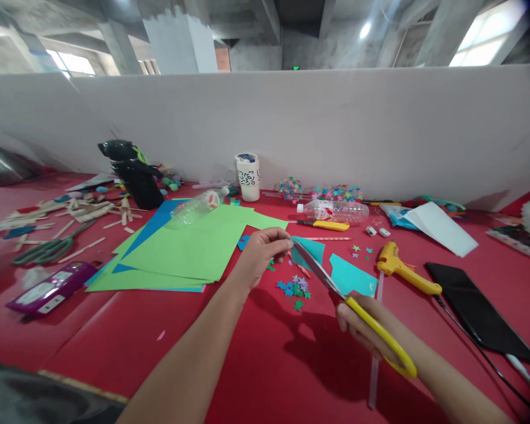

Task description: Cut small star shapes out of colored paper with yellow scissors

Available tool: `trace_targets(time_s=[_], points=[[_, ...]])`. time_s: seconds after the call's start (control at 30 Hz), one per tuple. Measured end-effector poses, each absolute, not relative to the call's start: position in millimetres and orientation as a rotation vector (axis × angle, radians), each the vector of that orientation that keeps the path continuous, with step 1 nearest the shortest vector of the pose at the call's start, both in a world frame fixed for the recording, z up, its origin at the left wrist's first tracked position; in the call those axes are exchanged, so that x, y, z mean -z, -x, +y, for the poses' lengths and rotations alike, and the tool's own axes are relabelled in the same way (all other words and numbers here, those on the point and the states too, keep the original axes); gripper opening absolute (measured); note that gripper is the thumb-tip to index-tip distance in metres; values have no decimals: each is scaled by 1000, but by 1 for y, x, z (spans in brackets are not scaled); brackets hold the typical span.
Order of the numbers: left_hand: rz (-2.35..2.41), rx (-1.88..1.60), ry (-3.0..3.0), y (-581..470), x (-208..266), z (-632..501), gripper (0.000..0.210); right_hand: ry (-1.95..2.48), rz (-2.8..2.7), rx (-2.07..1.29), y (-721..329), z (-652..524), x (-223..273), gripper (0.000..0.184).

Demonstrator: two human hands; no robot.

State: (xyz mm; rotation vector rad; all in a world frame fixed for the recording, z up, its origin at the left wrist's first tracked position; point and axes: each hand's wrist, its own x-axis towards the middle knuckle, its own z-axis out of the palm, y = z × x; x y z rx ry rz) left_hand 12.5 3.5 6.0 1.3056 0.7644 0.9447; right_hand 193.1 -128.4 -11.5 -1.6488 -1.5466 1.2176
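Note:
My left hand [261, 252] is closed in a pinch, its thumb and fingers at the edge of a small piece of blue-green paper [312, 252]. My right hand [357, 330] grips a pair of scissors with yellow handles [382, 333]; their blades reach up and left across that paper, tips close to my left fingertips. Just how far the blades are apart is hard to see. Beneath the hands lie several glittery stars [297, 287] on the red table. Another cut piece of turquoise paper [352, 277] rests beyond my right hand.
Green sheets [172, 250] lie on the left, a plastic bottle [196, 207] on top. Behind are a white cup [248, 179], a yellow cutter knife [331, 225] and another bottle [335, 211]. On the right lie a yellow glue gun [401, 268] and a black phone-like device [477, 306].

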Motion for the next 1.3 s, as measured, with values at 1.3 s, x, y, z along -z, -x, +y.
trace_targets(time_s=[1.3], points=[[787,-951,-1305,-14,-6,3,10,1742,-1462,-1277,-196,-124,17,45]])
